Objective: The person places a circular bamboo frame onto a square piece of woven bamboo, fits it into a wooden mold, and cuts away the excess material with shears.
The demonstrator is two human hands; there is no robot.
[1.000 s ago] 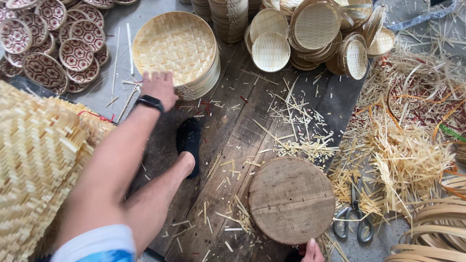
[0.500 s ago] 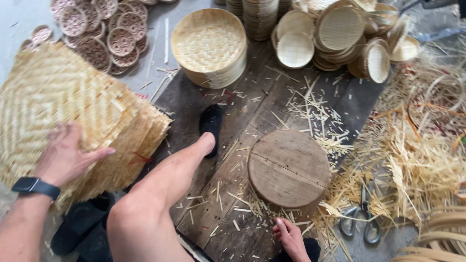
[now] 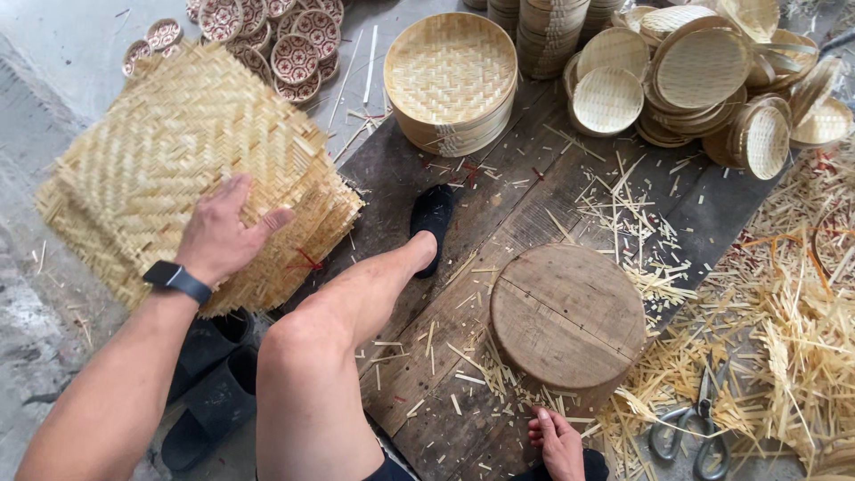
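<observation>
My left hand (image 3: pixel 224 233), with a dark watch on the wrist, lies flat on top of a stack of square woven bamboo mats (image 3: pixel 169 156) at the left. Its fingers are spread and press on the top mat. My right hand (image 3: pixel 559 438) rests low at the bottom edge, fingers loosely curled, holding nothing, just below a round wooden block (image 3: pixel 567 313). My bare leg stretches across the dark wooden board (image 3: pixel 499 200), the foot in a black sock (image 3: pixel 432 218).
A stack of round woven trays (image 3: pixel 452 76) stands at the top centre. Several bamboo lids and rings (image 3: pixel 704 76) lie at the top right. Scissors (image 3: pixel 690 428) lie in the bamboo offcuts (image 3: pixel 784 312) at the right. Patterned small discs (image 3: pixel 267 40) are at the top left. Black slippers (image 3: pixel 209 383) sit beside my leg.
My left hand drew back from the round trays to the mat stack and now presses on its top. The view shifted left. My right hand stayed by the wooden block.
</observation>
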